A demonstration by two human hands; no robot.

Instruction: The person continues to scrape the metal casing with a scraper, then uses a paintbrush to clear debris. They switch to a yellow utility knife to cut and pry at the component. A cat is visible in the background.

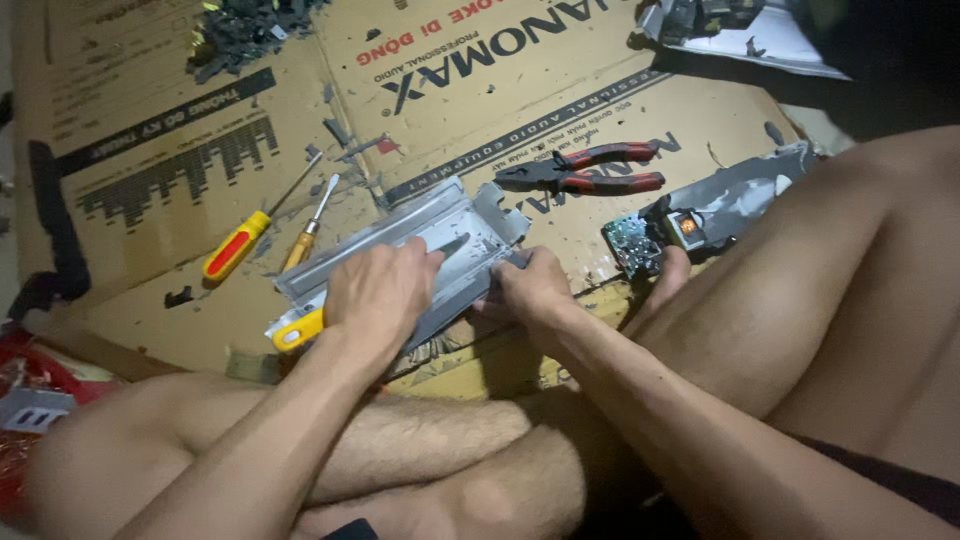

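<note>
My left hand grips a yellow-handled screwdriver, whose tip rests inside a grey sheet-metal casing lying on flattened cardboard. My right hand pinches the near right edge of the same casing. Both hands sit just above my crossed bare legs.
Red-handled pliers lie beyond the casing. Two more screwdrivers, one yellow and red and one thinner orange, lie to its left. A small green circuit board with grey metal parts sits right. Dark scrap pieces pile at top left.
</note>
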